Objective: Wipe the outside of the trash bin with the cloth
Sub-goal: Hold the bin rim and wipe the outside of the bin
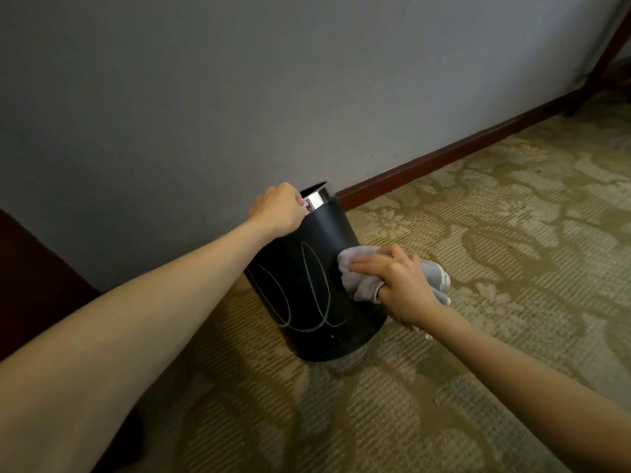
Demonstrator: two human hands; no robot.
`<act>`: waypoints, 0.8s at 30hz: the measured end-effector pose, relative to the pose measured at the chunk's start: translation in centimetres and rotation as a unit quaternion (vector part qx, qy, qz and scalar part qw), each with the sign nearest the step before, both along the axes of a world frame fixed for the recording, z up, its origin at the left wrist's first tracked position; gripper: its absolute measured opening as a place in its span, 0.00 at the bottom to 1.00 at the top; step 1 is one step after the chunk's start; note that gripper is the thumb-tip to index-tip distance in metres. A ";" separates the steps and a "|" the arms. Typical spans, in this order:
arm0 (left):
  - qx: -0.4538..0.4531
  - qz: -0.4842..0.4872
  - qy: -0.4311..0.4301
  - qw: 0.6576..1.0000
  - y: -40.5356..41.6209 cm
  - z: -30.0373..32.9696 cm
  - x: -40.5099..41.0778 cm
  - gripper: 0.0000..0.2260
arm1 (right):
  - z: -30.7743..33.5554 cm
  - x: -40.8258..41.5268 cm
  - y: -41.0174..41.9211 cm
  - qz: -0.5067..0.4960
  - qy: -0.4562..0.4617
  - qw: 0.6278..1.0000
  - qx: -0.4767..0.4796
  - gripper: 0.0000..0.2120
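A black round trash bin (307, 285) with a shiny metal rim and pale looping lines on its side stands on the carpet near the wall. My left hand (278, 209) grips the rim at the bin's top left, fingers curled over the edge. My right hand (399, 281) holds a bunched grey-white cloth (365, 268) and presses it against the bin's right side, about halfway up. Part of the cloth sticks out behind my right hand.
A grey wall (239, 97) with a dark red wooden skirting board (461, 148) runs behind the bin. Patterned beige carpet (495, 233) covers the floor. Dark wooden furniture (30, 268) stands at the left edge, and a dark furniture leg (601, 63) at the top right.
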State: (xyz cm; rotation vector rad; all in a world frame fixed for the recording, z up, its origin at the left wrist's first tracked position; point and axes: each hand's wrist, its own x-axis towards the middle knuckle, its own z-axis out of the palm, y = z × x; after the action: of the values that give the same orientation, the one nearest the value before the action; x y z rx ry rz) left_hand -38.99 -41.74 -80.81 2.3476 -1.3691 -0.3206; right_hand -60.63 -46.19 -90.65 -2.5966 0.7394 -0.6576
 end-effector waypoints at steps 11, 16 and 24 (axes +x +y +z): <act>-0.002 -0.013 0.070 0.997 -0.8 0.7 2.6 0.17 | 2.8 5.6 -1.6 0.011 -0.024 0.999 -0.019 0.25; -0.015 0.001 0.067 0.998 -1.5 0.4 4.7 0.18 | -2.3 0.3 -0.1 0.111 0.099 0.987 -0.065 0.16; -0.042 -0.097 0.106 0.989 1.7 -1.0 7.1 0.18 | -4.1 -0.9 -0.6 0.027 0.082 0.996 -0.003 0.24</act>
State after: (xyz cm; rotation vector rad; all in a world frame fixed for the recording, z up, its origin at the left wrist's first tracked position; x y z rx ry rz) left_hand -31.87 -40.02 -81.81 2.0511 -1.4778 -0.5416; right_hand -61.52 -46.76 -94.73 -2.6909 0.7138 -0.4346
